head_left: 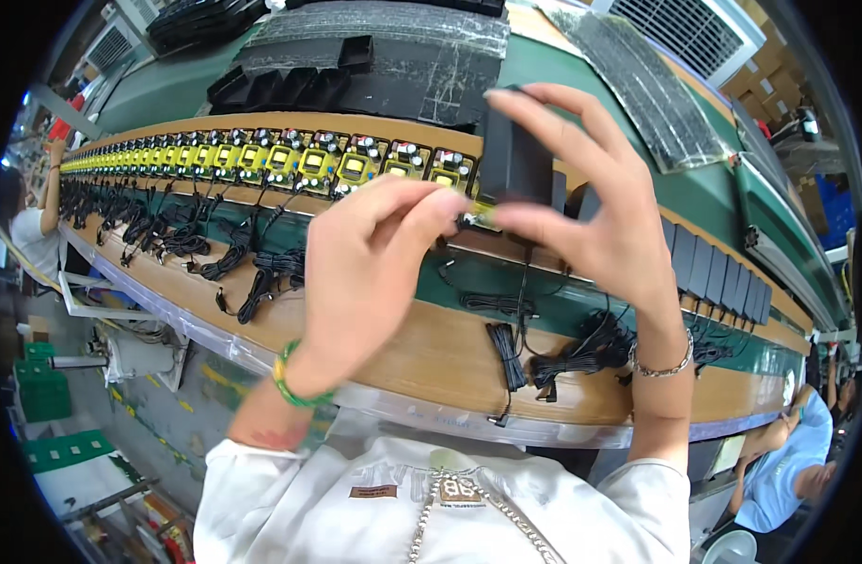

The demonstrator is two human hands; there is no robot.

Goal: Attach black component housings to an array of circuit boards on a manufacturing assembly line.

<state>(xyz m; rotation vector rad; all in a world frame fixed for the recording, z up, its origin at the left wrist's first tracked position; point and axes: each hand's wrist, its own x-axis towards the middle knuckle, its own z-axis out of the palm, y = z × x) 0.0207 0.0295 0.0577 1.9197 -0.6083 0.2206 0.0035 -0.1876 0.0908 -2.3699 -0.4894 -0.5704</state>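
Observation:
My right hand (591,207) grips a black plastic adapter casing (514,164), held upright above the conveyor. My left hand (370,268) pinches the edge of a small circuit board (478,218) with yellow parts at the casing's lower opening. Its fingertips meet my right thumb there. A black cable (523,291) hangs from the unit down to bundled cords on the wooden ledge. A green bead bracelet is on my left wrist, a silver chain on my right.
A long row of open circuit boards with yellow transformers (280,162) runs left along the green conveyor belt (562,85). Closed black adapters (722,273) line up to the right. Bundled black cords (581,352) lie on the wooden ledge (431,352). Empty black casings (280,89) sit behind. Other workers sit at far left and lower right.

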